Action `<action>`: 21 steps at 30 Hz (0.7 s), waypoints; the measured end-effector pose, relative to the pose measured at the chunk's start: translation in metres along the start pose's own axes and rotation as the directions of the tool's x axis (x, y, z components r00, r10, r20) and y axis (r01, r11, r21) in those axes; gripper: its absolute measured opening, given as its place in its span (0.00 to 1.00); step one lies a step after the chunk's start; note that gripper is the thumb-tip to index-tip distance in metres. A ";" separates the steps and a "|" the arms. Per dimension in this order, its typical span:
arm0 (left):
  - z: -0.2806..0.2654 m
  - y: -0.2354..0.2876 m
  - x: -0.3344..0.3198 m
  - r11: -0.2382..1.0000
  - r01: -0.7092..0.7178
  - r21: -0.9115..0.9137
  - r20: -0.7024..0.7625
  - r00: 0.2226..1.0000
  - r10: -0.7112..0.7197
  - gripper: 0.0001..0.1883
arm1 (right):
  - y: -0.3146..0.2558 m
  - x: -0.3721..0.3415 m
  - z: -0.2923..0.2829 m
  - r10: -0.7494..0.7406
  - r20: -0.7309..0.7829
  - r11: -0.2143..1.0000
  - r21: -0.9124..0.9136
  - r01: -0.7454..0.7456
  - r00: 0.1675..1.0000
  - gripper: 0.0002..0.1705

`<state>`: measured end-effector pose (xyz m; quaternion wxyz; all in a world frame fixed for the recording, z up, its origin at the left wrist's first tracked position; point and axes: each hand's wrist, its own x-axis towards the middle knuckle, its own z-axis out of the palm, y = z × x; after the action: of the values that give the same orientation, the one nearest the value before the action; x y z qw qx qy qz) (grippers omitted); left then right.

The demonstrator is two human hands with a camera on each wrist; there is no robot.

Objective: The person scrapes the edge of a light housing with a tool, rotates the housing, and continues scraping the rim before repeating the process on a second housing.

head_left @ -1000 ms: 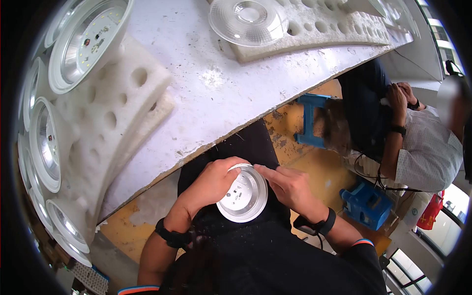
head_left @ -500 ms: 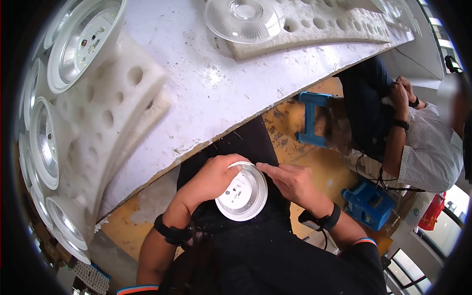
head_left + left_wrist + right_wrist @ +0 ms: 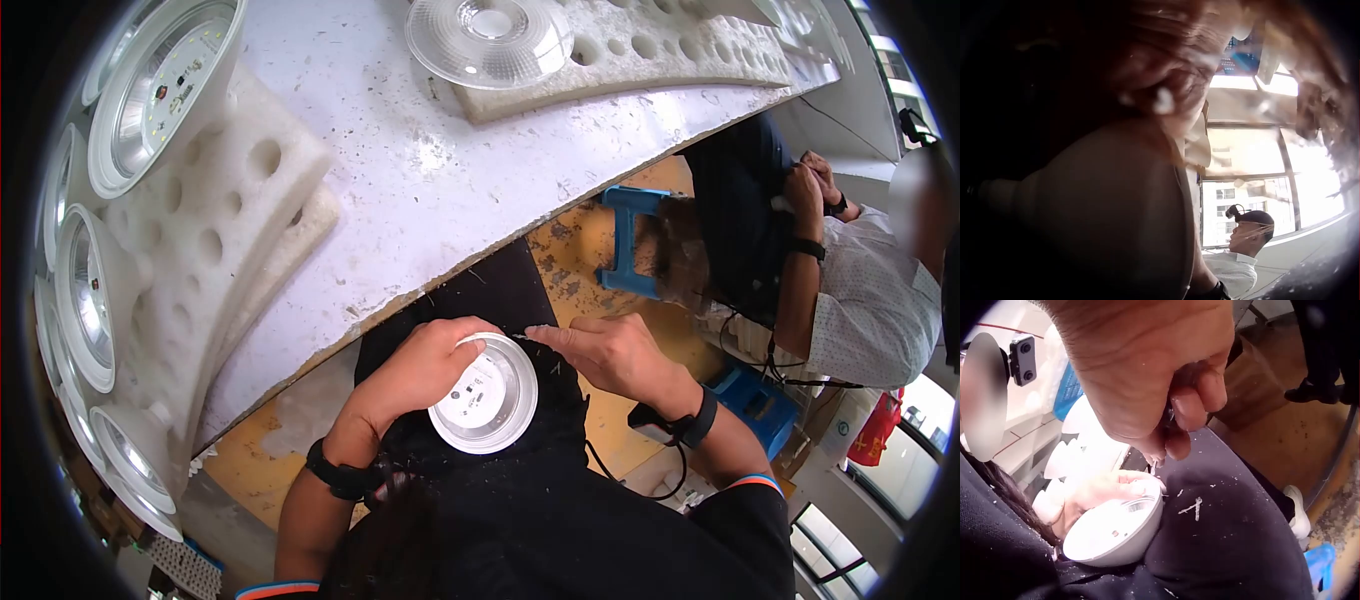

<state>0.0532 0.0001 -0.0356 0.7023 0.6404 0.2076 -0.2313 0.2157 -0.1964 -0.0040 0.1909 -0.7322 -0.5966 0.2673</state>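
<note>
My left hand [image 3: 425, 365] grips the rim of a white cup-shaped lamp housing [image 3: 507, 425] over my lap, thumb inside the edge. A round white board with small electronic parts lies inside the housing. In the left wrist view, the dim outer wall of the housing [image 3: 1104, 206] fills the lower middle. Just right of the upper rim, my right hand [image 3: 620, 355] has its fingers curled round a small thin tool, mostly hidden in the fist. Its narrow tip [image 3: 1154, 467] pokes out close to the rim in the right wrist view.
Pale shavings [image 3: 1192, 509] dot the dark trousers. White foam blocks [image 3: 190, 240] on the table [image 3: 400, 190] carry several lamp housings [image 3: 90, 297] at left; a clear ribbed lens [image 3: 490, 45] lies on another foam block. A seated person [image 3: 870, 290] and blue stool [image 3: 628, 240] are at right.
My right hand has moved right, away from the rim where its fingertip was. The lamp housing, still gripped by my left hand, has shifted slightly left.
</note>
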 end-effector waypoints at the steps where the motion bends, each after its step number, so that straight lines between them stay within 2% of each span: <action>1: 0.000 -0.001 0.000 1.000 0.002 0.002 -0.001 1.000 -0.002 0.13 | -0.001 0.001 0.001 -0.001 -0.002 1.000 0.003 0.001 1.000 0.24; 4: 0.002 -0.002 0.000 0.999 -0.025 0.023 -0.026 0.999 0.025 0.13 | -0.005 0.001 0.002 -0.002 0.004 0.999 0.046 0.002 1.000 0.25; 13: 0.002 -0.002 0.000 1.000 -0.019 0.008 -0.034 0.999 0.020 0.13 | -0.011 -0.001 0.000 0.064 0.057 0.998 0.009 -0.065 0.996 0.24; 16: 0.002 -0.002 0.001 0.999 -0.028 0.033 -0.029 0.999 0.029 0.13 | -0.014 -0.001 -0.001 0.102 -0.017 0.994 0.042 -0.102 0.995 0.23; 21: 0.001 -0.004 0.002 0.999 -0.038 -0.009 -0.022 0.999 0.038 0.13 | -0.015 0.002 0.005 0.116 0.060 0.992 0.043 -0.118 0.991 0.21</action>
<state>0.0523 -0.0013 -0.0397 0.7073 0.6434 0.2040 -0.2099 0.2018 -0.1912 0.0007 0.1747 -0.7532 -0.5515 0.3130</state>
